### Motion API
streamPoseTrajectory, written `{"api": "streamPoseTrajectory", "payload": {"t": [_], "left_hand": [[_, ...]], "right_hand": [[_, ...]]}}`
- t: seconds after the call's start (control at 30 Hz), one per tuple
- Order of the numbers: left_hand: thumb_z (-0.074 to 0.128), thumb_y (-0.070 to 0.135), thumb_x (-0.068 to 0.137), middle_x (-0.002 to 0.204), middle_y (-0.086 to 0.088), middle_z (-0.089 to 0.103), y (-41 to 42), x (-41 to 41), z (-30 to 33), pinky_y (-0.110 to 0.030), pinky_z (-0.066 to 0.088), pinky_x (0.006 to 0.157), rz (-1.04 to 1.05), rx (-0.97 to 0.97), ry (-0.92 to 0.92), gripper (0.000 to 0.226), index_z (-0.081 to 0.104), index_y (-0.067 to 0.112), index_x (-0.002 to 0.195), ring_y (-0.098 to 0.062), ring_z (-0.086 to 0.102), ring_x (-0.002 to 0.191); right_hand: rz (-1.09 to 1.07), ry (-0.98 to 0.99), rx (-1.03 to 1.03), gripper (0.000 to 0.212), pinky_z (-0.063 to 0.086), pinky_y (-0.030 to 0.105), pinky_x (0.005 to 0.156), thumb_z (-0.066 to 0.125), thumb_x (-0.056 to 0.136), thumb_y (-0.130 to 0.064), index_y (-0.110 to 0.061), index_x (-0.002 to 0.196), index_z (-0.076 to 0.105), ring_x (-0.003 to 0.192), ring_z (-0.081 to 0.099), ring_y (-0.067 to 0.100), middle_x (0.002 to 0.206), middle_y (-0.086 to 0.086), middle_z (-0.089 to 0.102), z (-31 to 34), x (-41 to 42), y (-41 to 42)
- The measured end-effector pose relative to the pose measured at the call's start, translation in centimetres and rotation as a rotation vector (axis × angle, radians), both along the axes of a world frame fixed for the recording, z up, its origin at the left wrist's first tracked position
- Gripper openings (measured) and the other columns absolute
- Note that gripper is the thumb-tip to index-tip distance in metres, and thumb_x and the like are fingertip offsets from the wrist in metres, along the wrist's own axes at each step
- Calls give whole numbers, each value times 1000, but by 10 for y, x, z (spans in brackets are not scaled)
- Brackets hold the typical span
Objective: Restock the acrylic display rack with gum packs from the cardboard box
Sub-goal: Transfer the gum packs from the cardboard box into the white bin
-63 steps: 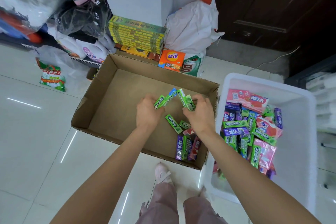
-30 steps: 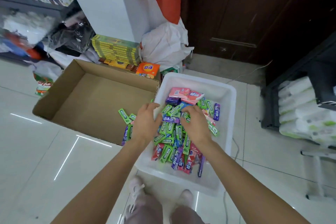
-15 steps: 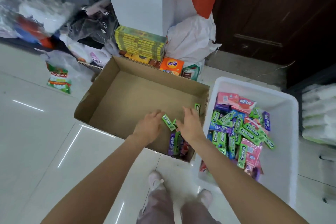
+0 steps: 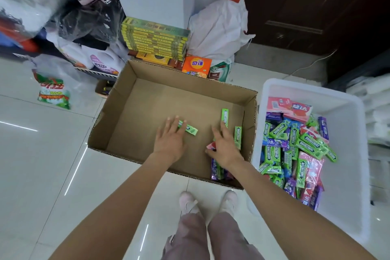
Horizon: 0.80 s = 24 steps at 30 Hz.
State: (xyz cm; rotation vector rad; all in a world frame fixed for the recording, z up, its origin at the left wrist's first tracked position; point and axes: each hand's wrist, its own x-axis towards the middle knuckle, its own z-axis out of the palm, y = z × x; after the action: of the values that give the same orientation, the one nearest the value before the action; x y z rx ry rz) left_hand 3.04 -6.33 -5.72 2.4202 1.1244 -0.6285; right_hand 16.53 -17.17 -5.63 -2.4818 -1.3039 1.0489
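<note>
Head view: both hands down inside brown cardboard box (image 4: 147, 99), back from white plastic bin (image 4: 346, 175) where they were approx 1 s ago, dropping a bunch of packs.

L hand (image 4: 169, 140) flat, fingers straight and spread, tips resting on one green gum pack (image 4: 190, 129) lying loose mid-floor; no grip on it.

R hand (image 4: 223, 146) also open, fingers spread over the few packs at right wall: two more green packs (image 4: 238, 137) just beside fingers, pink pack (image 4: 211, 145) at thumb, purple packs (image 4: 217, 172) near front corner under wrist. Nothing pinched as far as visible.

Box nearly emptied vs 2 s ago; most of the packs now heaped in bin.

Acrylic rack not in view, so restocking proper not begun; prob. one or two more scoops left, then carry bin to rack.
</note>
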Motion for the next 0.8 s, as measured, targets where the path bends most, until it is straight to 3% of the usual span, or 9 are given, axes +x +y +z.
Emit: {"api": "streamPoseTrajectory", "payload": {"t": [0.1, 0.2, 0.3, 0.43, 0.5, 0.57, 0.63, 0.73, 0.8], "left_hand": [[44, 26, 94, 159, 1, -5, 7, -9, -1, -41, 9, 117, 61, 44, 1, 68, 6, 25, 151, -22, -7, 146], [50, 16, 91, 152, -3, 21, 11, -11, -2, -36, 24, 109, 54, 173, -45, 54, 31, 21, 142, -22, 17, 141], [46, 3, 89, 135, -4, 39, 15, -9, -4, -33, 32, 95, 53, 237, -71, 46, 42, 20, 131, -23, 36, 125], [53, 11, 90, 125, -5, 46, 23, -4, -7, -33, 35, 89, 87, 205, -78, 36, 45, 18, 124, -24, 42, 119], [57, 24, 91, 120, -7, 50, 24, -2, -5, -35, 36, 87, 164, 136, -122, 30, 49, 15, 118, -26, 47, 115], [57, 29, 90, 115, -8, 53, 24, -2, -2, -36, 38, 82, 259, 87, -199, 28, 50, 12, 111, -29, 52, 107], [58, 29, 90, 112, -10, 54, 24, -1, -1, -36, 39, 78, 326, 50, -267, 26, 51, 11, 107, -31, 54, 103], [57, 30, 90, 111, -11, 54, 25, 1, -1, -36, 40, 75, 370, -4, -291, 26, 52, 10, 106, -33, 54, 99], [57, 30, 90, 111, -11, 54, 27, 3, -2, -37, 41, 74, 386, -20, -294, 26, 53, 10, 105, -33, 54, 99]], "right_hand": [[54, 60, 38, 81, 8, 29, 117, 64, 88, -26, -14, 150, 13, 146, -5, 20, 157, 3, -15, -3, -4, 5], [74, 115, 61, 87, 6, 26, 115, 71, 82, -27, -13, 150, 18, 145, -1, 19, 158, -1, -10, -4, -1, 11], [108, 179, 33, 87, 6, 21, 112, 77, 76, -24, -15, 147, 29, 145, 2, 17, 158, -3, -6, -2, 8, 18], [136, 81, 63, 60, 18, 26, 112, 74, 79, -21, -11, 133, 50, 142, 16, 20, 156, 0, 12, -1, 15, 27], [74, 31, 135, 34, 27, 24, 106, 68, 84, -22, -6, 114, 60, 133, 32, 19, 148, 3, 30, -2, 16, 31], [19, 0, 182, 26, 30, 21, 98, 65, 87, -25, -5, 102, 62, 124, 40, 17, 134, 3, 42, -2, 17, 35], [20, -24, 196, 37, 31, 22, 98, 66, 85, -32, -9, 113, 58, 123, 39, 16, 130, 2, 44, -2, 19, 38], [9, -72, 113, 65, 33, 36, 107, 68, 82, -40, -20, 137, 40, 130, 31, 21, 139, 4, 36, -4, 26, 41], [-29, -131, 70, 65, 38, 38, 102, 65, 84, -41, -20, 139, 35, 129, 33, 23, 136, 7, 38, -6, 29, 43]]}}
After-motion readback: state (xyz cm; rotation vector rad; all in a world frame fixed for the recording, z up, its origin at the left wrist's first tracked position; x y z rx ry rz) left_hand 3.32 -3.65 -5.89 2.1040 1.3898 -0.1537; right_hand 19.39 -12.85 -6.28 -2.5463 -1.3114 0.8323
